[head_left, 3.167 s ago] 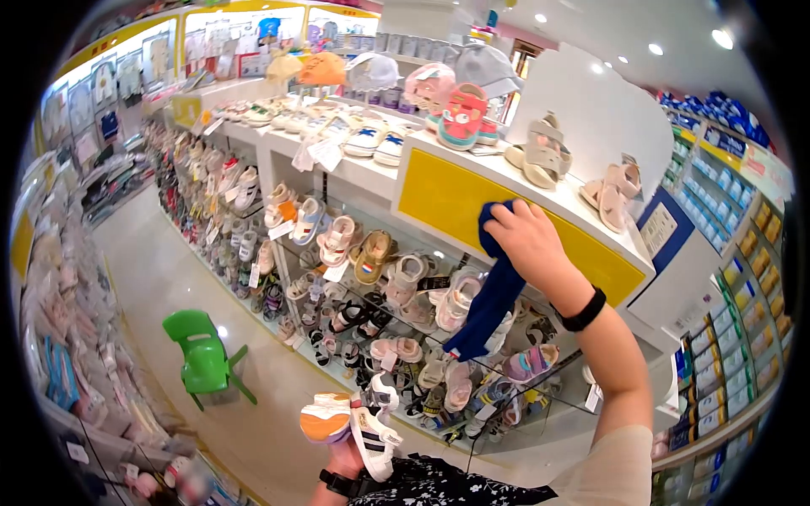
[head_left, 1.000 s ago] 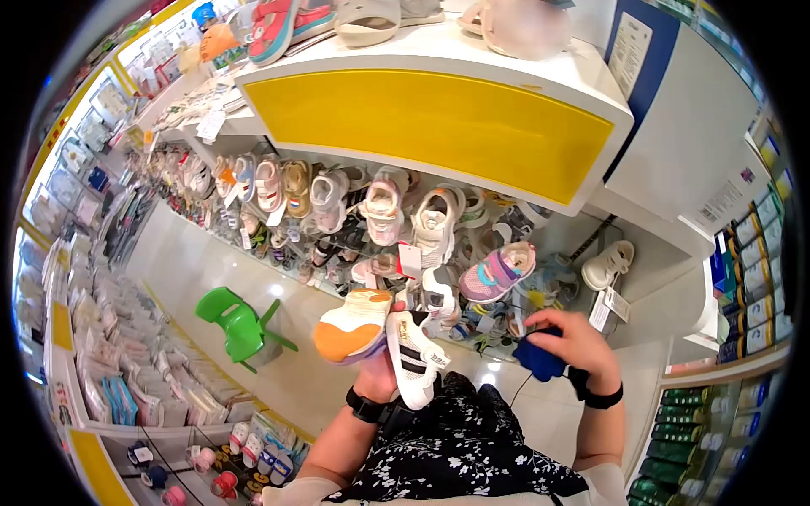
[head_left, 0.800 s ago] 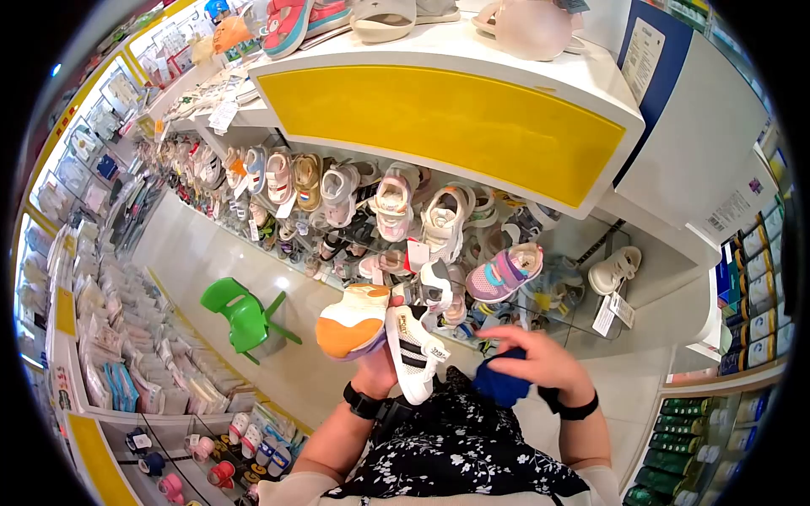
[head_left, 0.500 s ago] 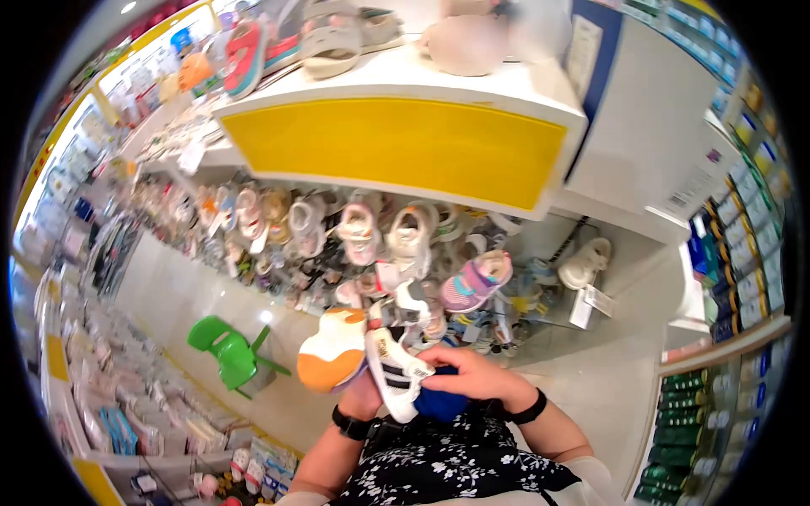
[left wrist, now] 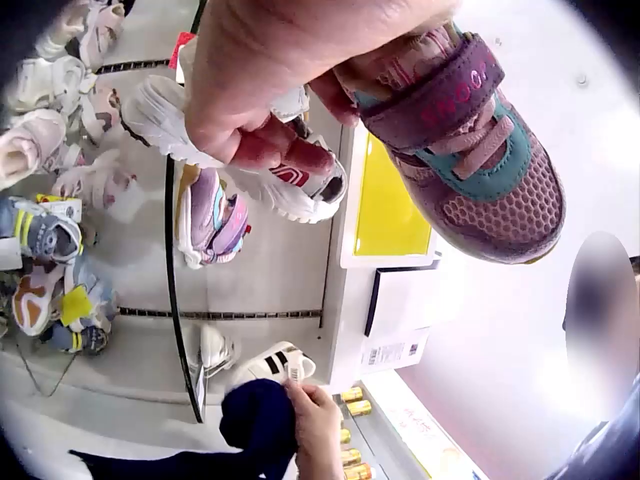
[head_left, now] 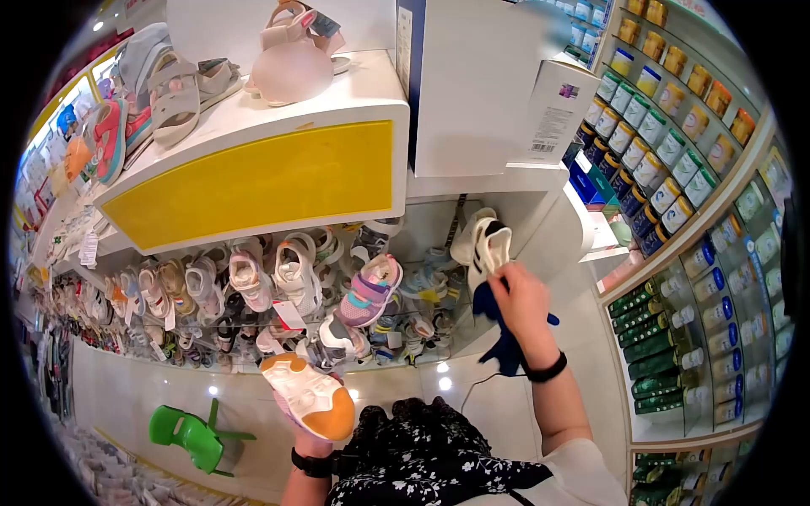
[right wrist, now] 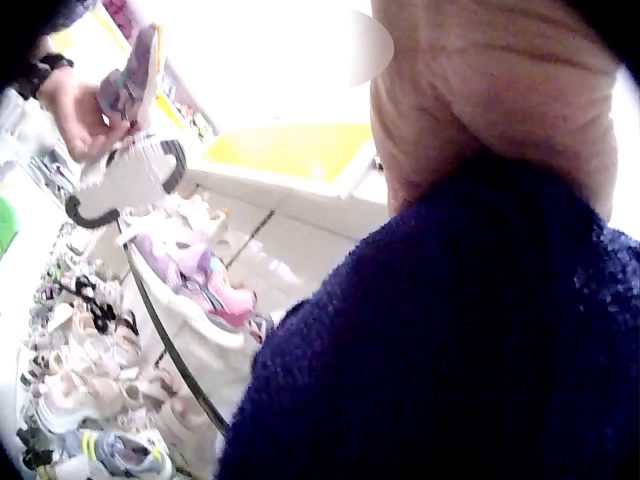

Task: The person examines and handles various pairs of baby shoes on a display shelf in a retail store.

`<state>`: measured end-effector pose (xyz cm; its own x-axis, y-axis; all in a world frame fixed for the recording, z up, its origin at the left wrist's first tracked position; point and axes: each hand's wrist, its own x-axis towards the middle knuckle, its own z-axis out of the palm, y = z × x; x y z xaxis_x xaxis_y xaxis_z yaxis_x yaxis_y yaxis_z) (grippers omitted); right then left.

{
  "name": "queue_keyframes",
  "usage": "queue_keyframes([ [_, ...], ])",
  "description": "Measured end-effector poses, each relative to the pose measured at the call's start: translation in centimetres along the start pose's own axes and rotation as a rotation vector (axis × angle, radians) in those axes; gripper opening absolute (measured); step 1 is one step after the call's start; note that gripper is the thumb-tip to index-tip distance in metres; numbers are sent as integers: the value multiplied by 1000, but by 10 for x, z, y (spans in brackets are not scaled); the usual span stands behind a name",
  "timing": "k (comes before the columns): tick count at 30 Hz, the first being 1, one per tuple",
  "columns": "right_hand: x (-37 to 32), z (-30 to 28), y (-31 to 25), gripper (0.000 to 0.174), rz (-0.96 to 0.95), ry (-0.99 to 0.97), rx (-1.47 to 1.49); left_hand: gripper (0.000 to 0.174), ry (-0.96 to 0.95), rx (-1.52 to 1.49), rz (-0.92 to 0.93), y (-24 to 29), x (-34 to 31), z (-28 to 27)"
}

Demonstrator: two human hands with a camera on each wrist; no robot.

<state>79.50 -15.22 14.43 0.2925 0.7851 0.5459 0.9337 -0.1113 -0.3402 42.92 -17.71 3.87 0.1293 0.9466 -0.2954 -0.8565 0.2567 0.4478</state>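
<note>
My left hand (head_left: 309, 440) holds a purple shoe, its white-and-orange sole (head_left: 310, 395) facing up in the head view. The left wrist view shows this hand (left wrist: 290, 70) gripping that purple-teal shoe (left wrist: 480, 160) and a white-and-grey shoe (left wrist: 310, 195) together. At the lower shelf's right end, my right hand (head_left: 525, 310) pinches the strap of a white shoe with black stripes (head_left: 489, 243), beside another white shoe (head_left: 463, 247). Dark blue cloth (head_left: 504, 344) hangs beneath that hand; it hides the fingers in the right wrist view, where the cloth (right wrist: 450, 350) fills much of the frame.
Rows of small shoes (head_left: 249, 274) fill the glass shelves, with a purple shoe (head_left: 371, 291) near the edge. A yellow-fronted counter (head_left: 261, 181) overhangs them. A large white box (head_left: 472, 93) stands right of it; a green chair (head_left: 190, 434) is at lower left.
The view has swung right. The striped shoe has left my left hand and moved right to the shelf end in my right hand, along with the blue cloth. My left hand keeps its other shoes.
</note>
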Motion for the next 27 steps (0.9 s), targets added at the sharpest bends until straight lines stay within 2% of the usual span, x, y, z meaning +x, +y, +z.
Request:
queue_keyframes([
  [2, 9, 15, 19, 12, 52, 16, -30, 49, 42, -15, 4, -10, 0, 8],
  [5, 17, 34, 33, 12, 95, 16, -72, 51, 210, 29, -3, -14, -10, 31],
  [6, 19, 38, 37, 12, 97, 12, -81, 52, 49, 64, 21, -15, -10, 25],
  [9, 20, 45, 45, 11, 101, -10, -97, 53, 122, -47, -18, -14, -14, 17],
  [12, 20, 47, 44, 11, 98, -19, -115, 54, -2, 9, 31, -11, -15, 12],
  [16, 21, 51, 45, 13, 154, -53, -105, 53, 35, -15, -14, -11, -14, 27],
  [19, 21, 50, 48, 17, 176, -49, -57, 58, 7, -7, -8, -13, -6, 19],
  [20, 20, 48, 48, 24, 141, -28, -3, 58, -85, -72, -27, -12, -3, 19],
  [23, 14, 32, 42, 28, 260, -90, 15, 58, -45, -100, -66, -11, -1, 24],
  [24, 10, 24, 41, 30, 225, -60, 53, 57, -53, -77, -50, -9, 0, 26],
  [25, 4, 15, 39, 27, 163, -12, 98, 56, -46, -82, -59, -7, 0, 27],
  [27, -5, -8, 33, 21, 245, -100, 228, 56, -34, -91, -81, -3, 0, 28],
])
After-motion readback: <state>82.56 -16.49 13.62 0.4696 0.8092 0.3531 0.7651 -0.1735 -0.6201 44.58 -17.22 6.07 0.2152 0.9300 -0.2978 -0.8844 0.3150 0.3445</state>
